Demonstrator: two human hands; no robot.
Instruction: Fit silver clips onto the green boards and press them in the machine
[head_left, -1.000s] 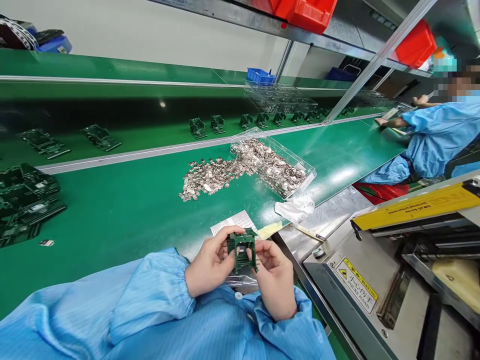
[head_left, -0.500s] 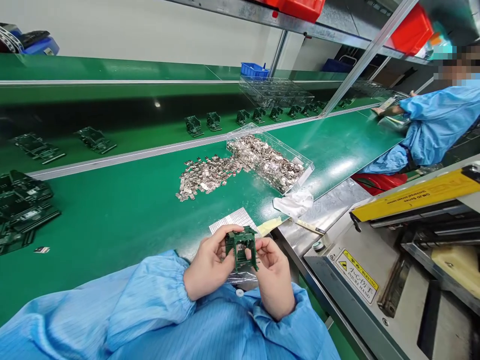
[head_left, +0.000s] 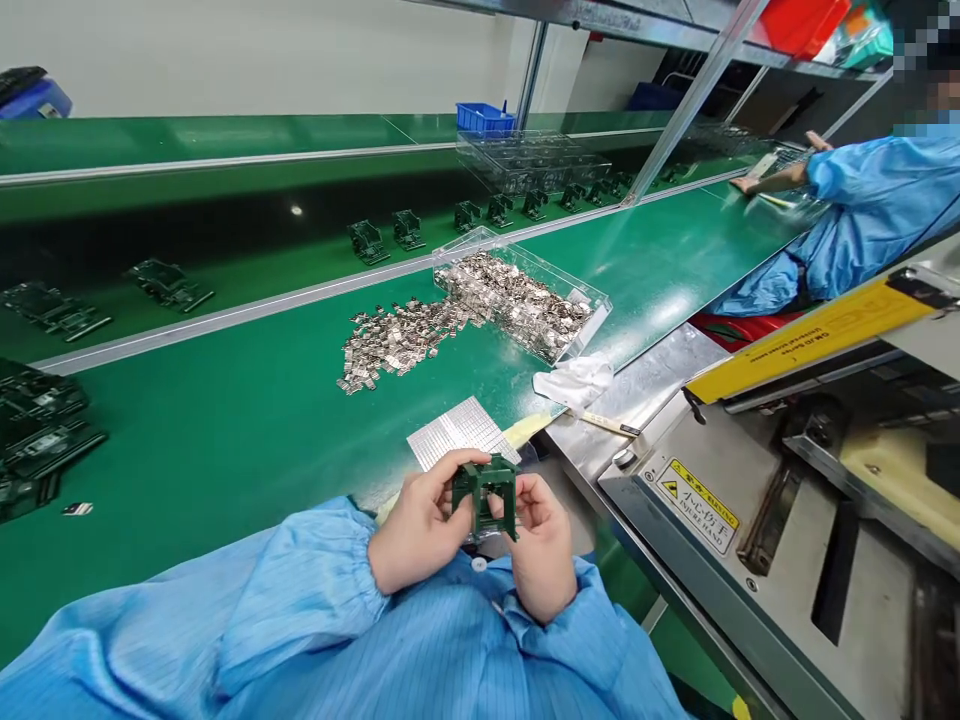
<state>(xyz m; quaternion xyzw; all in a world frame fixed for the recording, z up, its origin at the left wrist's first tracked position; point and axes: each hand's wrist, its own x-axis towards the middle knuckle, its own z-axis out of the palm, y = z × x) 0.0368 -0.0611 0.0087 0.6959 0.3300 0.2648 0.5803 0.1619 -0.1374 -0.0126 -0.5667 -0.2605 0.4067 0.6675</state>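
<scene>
A dark green plastic frame with an open middle (head_left: 484,470) is held up in front of my chest. My left hand (head_left: 420,520) grips its left side, thumb at the front and fingers behind. On the right side, my right hand (head_left: 544,535) pinches the frame's edge with closed fingers. Just beyond the hands lies a sheet of small silvery labels (head_left: 457,432). Farther off, a clear plastic tray (head_left: 596,325) holds many small metal pieces, and a loose pile of metal pieces (head_left: 397,340) spreads to its left on the green bench.
Green assemblies (head_left: 45,430) are stacked at the left. Several more green frames (head_left: 367,240) line the conveyor behind the bench. A white cloth (head_left: 574,380) lies near the bench edge. At right stands a machine with a warning label (head_left: 697,505); a co-worker in blue (head_left: 862,210) sits beyond.
The view has shifted slightly, so the bench contents appear farther left. Both hands keep hold of the green frame, which has turned a little.
</scene>
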